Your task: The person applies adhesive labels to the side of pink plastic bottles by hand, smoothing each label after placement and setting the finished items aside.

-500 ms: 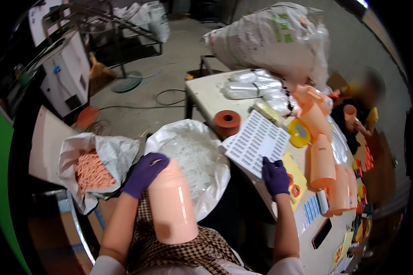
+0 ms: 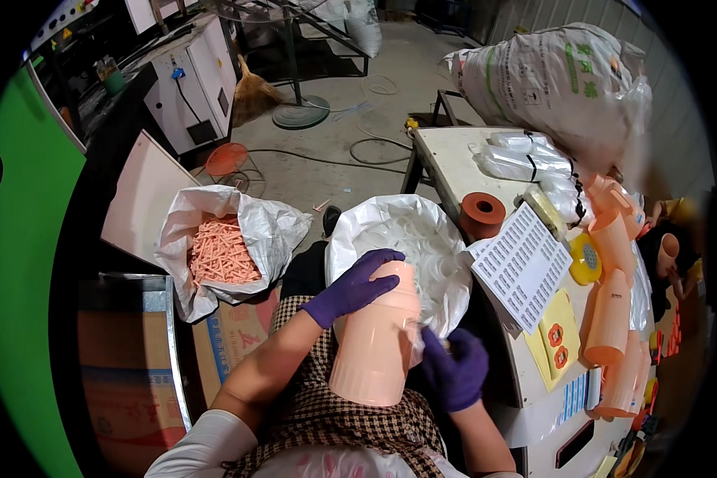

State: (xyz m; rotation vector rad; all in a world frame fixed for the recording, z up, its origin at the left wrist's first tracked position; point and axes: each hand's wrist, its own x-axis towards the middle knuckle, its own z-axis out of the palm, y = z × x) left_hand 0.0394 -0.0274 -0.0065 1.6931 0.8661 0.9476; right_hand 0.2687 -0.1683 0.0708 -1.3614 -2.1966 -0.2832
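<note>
A glossy peach plastic container [image 2: 369, 354], shaped like a tall cylinder with a ridged narrower end, leans across my lap. My left hand [image 2: 357, 288], in a purple glove, grips it around the narrower end. At its right side is my right hand [image 2: 456, 370], also purple-gloved, with fingers curled and pinched close to the wall. Whatever may be between those fingertips is blurred and too small to name. A sheet of small printed labels [image 2: 523, 267] lies on the table to the right of my hands.
A white sack of clear plastic pieces [image 2: 446, 231] stands before me; a sack of peach sticks [image 2: 223, 251] is at left. The table [image 2: 446, 155] bears a brown tape roll [image 2: 482, 213], yellow tape dispenser [image 2: 584, 259], peach containers [image 2: 609, 319] and phone [image 2: 575, 444]. A co-worker [image 2: 669, 255] sits far right.
My right hand has left the label sheet and come over beside the container, its fingers now pinched. The container has tilted the other way under my left hand. The view has swung left.
</note>
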